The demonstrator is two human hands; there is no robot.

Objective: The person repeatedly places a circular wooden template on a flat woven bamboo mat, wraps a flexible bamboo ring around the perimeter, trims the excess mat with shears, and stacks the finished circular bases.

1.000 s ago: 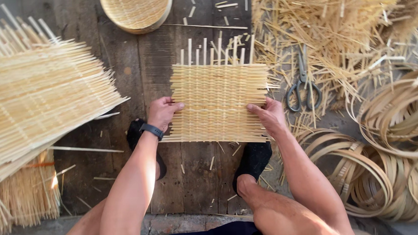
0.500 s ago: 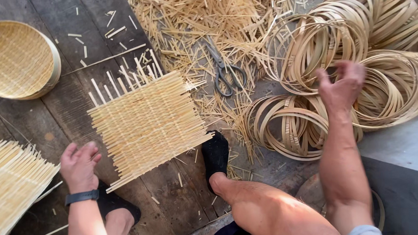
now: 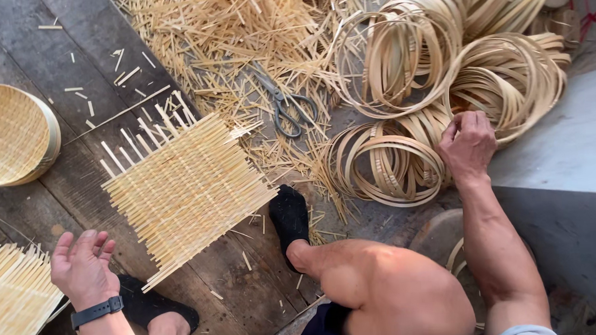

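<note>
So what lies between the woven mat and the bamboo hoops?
In the head view, scissors and loose bamboo offcuts lie between the woven mat and the bamboo hoops.

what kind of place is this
Most likely a bamboo basket-weaving workshop floor: a half-woven bamboo mat on dark planks, coiled bamboo hoops under the right hand, and split strips around scissors.
</note>
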